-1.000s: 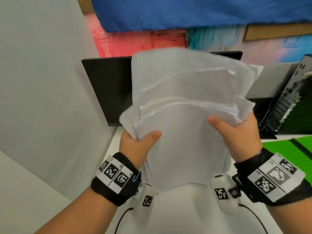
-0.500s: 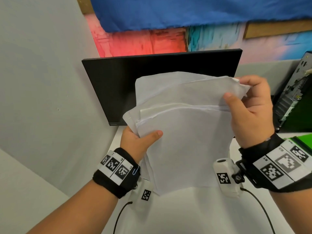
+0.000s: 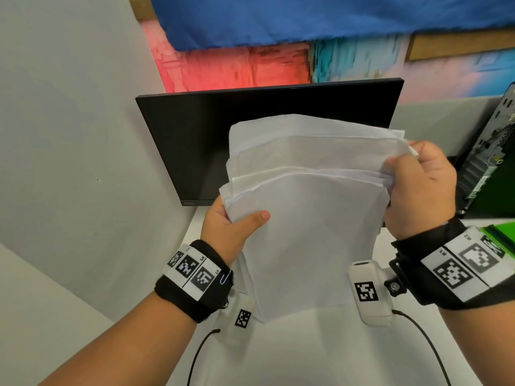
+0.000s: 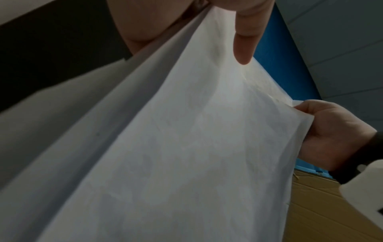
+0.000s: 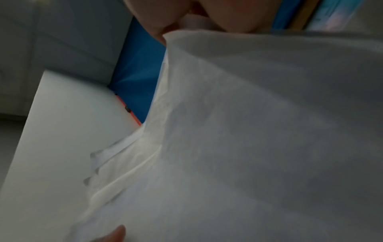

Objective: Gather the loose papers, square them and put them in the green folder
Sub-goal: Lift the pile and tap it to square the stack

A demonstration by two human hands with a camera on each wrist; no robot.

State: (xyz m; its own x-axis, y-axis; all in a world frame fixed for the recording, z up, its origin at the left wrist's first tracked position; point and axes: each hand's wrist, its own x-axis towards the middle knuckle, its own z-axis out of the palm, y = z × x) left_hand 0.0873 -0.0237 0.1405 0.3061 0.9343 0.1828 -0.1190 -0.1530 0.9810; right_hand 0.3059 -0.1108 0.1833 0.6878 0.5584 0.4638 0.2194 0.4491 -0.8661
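Observation:
A sheaf of several white papers [image 3: 306, 218] stands upright in the air above the white desk, its top edges staggered and uneven. My left hand [image 3: 231, 221] grips its left edge, thumb across the front sheet. My right hand [image 3: 418, 185] pinches the upper right corner of the sheets. The left wrist view shows the papers [image 4: 196, 147] from below with my left thumb [image 4: 244, 41] on them and my right hand [image 4: 331, 135] at their edge. Papers [image 5: 259, 139] fill the right wrist view. A sliver of the green folder [image 3: 501, 232] shows at the right edge.
A black monitor [image 3: 223, 129] stands right behind the papers. A computer tower [image 3: 490, 151] stands at the back right. The white desk [image 3: 306, 352] lies below the hands, and a grey partition wall [image 3: 69, 162] borders it on the left. Wrist camera cables trail over the desk.
The sheaf has dropped lower in front of the monitor. My right hand slid from the middle of the right edge up to the top right corner. My left hand kept its grip.

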